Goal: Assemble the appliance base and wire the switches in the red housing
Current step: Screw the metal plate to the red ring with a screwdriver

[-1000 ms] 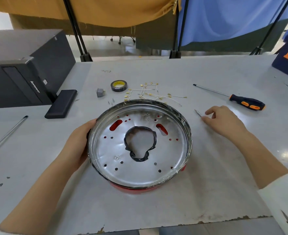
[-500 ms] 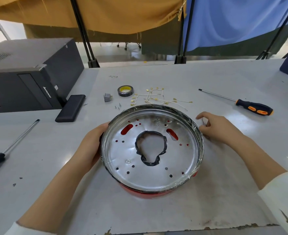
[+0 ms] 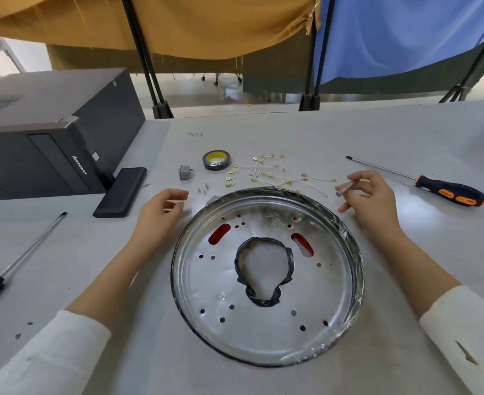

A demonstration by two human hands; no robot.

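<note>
One round silver metal pan (red housing showing through its slots) sits mid-worktop. The right hand pinches a small metal piece; the left hand hovers with fingers loosely curled, holding nothing. Two screwdrivers, orange-handled and dark-handled, flank one tape roll and several white terminal wires.

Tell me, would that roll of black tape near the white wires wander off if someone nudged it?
Probably not as it lies: the tape roll rests flat on its side on the table, so a nudge would likely slide it. Stood on edge, its round shape could roll. It looks small and hollow, so probably light and easy to lift.
</note>
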